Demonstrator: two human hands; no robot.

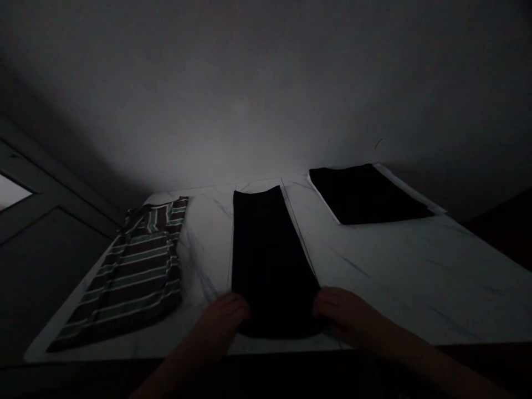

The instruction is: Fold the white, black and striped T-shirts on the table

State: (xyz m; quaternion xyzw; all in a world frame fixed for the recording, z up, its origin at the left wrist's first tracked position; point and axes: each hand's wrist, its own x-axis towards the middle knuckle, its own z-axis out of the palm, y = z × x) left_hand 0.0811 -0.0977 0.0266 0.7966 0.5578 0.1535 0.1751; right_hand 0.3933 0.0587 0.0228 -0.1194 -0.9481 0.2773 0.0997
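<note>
Pretty dark shot, but both hands are lying flat on the near end of a long black folded garment [270, 260] that's running from the desk's [415, 277] near edge toward the far edge, roughly mid-desk. The left hand [222, 321] is pressing its left near corner with fingers loosely spread, not gripping anything. The right hand [343, 313] is doing the same on the right near corner. A striped shirt [133, 277] is lying along the left edge, and another black folded piece [366, 194] is sitting at the far right corner.
</note>
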